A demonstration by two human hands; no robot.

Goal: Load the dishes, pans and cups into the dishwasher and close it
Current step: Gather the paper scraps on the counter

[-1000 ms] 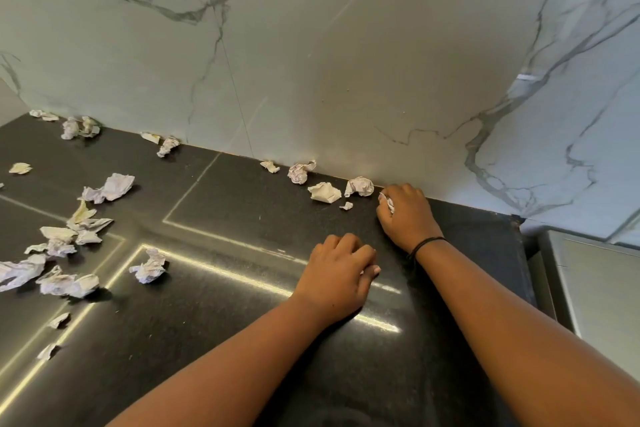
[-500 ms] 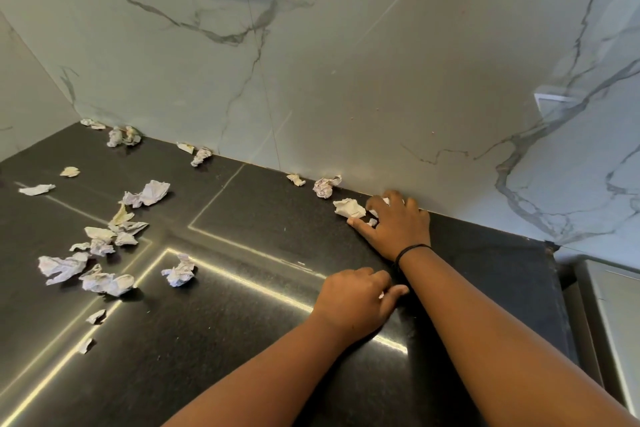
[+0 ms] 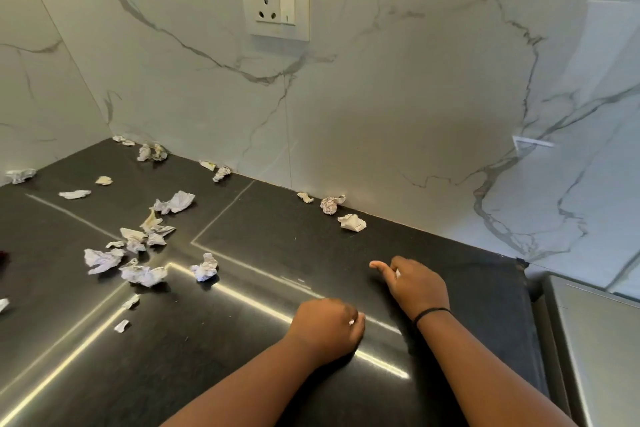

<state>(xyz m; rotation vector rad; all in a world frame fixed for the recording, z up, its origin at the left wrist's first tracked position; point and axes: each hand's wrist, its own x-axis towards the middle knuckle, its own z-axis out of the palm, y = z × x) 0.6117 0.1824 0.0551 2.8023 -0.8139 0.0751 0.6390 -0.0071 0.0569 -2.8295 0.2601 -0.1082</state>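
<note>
Head view, left hand [image 3: 327,329] and right hand [image 3: 415,282] at lower centre, each curled around white paper scraps, black countertop [image 3: 270,236] beneath.

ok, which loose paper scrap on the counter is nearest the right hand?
The folded white scrap, lying just off the wall beyond the right hand; the crumpled wad sits further back against the wall.

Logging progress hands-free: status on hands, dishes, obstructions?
Left hand and right hand each curled on paper bits. No dishes or dishwasher in view. Crumpled paper scraps litter black countertop.
</note>
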